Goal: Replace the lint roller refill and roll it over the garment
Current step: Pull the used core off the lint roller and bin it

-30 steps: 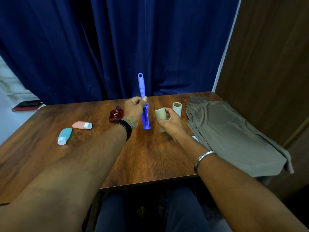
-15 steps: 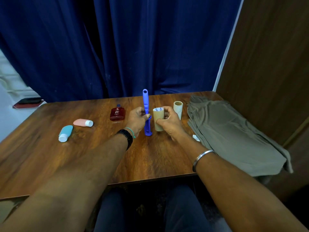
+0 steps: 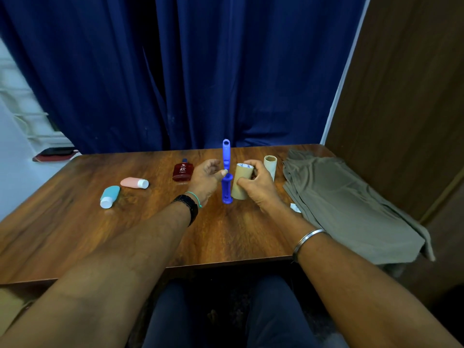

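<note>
The blue lint roller handle (image 3: 226, 172) stands upright on the wooden table (image 3: 125, 222), its bare spindle end down. My left hand (image 3: 207, 178) touches its middle with the thumb while the fingers spread loosely. Right beside the handle stands a brown paper-wrapped refill roll (image 3: 241, 183), gripped by my right hand (image 3: 258, 183). A second cardboard tube (image 3: 270, 165) stands just behind that hand. The folded olive garment (image 3: 351, 204) lies on the right side of the table.
A dark red bottle (image 3: 183, 171), a pink tube (image 3: 134, 183) and a teal tube (image 3: 109, 196) lie left of centre. A blue curtain hangs behind the table. A brown wooden panel stands on the right.
The handle came down from a raised position to stand on the table. My left hand loosened its hold on it. My right hand brought the refill roll up against the handle.
</note>
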The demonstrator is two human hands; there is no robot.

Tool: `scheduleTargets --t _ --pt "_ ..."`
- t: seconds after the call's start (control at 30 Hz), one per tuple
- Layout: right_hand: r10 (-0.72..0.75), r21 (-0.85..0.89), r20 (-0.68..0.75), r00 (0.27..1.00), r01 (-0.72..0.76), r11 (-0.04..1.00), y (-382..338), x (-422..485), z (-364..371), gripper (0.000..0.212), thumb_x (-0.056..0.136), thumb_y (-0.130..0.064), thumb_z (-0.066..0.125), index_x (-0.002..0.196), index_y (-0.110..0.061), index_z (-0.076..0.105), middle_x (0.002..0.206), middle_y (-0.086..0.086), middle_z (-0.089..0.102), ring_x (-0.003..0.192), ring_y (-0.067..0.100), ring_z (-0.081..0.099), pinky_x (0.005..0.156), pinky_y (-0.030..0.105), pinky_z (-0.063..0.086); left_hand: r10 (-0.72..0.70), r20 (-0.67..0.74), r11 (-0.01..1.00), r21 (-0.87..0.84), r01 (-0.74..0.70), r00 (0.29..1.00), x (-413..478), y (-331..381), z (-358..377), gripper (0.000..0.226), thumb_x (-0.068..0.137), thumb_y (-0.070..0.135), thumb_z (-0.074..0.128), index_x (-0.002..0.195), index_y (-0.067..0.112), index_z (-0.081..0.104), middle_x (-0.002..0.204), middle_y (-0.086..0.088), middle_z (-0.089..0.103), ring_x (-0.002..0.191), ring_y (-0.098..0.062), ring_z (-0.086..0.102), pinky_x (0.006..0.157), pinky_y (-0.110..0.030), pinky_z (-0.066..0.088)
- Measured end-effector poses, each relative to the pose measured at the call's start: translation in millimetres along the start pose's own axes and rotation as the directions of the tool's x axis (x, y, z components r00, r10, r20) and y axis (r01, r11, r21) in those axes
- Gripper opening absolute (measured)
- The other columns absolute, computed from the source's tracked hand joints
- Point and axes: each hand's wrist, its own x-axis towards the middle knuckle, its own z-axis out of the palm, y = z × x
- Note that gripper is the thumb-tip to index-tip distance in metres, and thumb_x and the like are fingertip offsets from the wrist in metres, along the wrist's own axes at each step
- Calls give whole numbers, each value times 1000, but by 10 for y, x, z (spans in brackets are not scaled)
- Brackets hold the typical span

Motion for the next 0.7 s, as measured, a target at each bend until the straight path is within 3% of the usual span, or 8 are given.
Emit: scheduleTargets --t 0.17,0.3,0.4,0.5,0.57,0.63,0.7 --pt "17 -1 -12 1000 -17 1000 -120 -181 45 60 66 -32 78 123 -26 61 113 2 74 90 11 69 73 29 58 -14 -63 1000 0 14 998 -210 32 -120 40 100 14 75 137 8 63 125 -5 66 116 -15 61 97 -29 49" --pt "37 71 14 999 -38 997 -183 -299 253 45 70 -26 83 111 -23 64 100 9 75 81 16 67 68 39 59 -71 -68 996 -49 68 995 -414 25 -299 28 103 35 71 114 10 72 96 0 66 82 -14 62 70 -31 53" --pt "57 159 75 996 -68 985 -279 -384 511 34 83 -6 80 113 -13 65 91 10 73 75 18 65 63 36 58 -134 16 986 -95 135 991 -650 68 -519 36 103 47 68 93 12 73 74 4 66 66 -11 60 66 -30 54" --pt "84 242 163 983 -123 962 -393 -517 822 34 89 2 76 120 -6 64 93 7 74 81 15 71 67 31 63 -192 66 973 -114 199 979 -838 61 -884 45 100 49 71 107 5 76 95 -12 76 84 -21 70 71 -37 64" --pt "98 282 228 969 -162 946 -416 -593 1054 31 90 3 74 118 -6 64 98 12 74 90 21 73 78 39 65 -229 58 960 -151 235 972 -942 15 -1178 43 99 44 74 116 4 74 114 -20 76 92 -25 73 73 -39 66" --pt "124 319 317 940 -229 920 -418 -685 1298 30 91 3 74 116 -8 64 107 19 73 99 28 73 91 49 64 -229 12 957 -182 227 973 -1087 -35 -1473 35 99 37 76 114 6 74 122 -23 73 97 -27 72 72 -37 66" --pt "131 329 415 900 -283 901 -422 -797 1529 33 92 3 75 122 -6 62 111 20 72 98 28 73 89 46 65 -209 -55 958 -212 193 976 -1261 -93 -1740 24 96 31 80 103 9 73 116 -20 73 95 -25 71 68 -33 65"
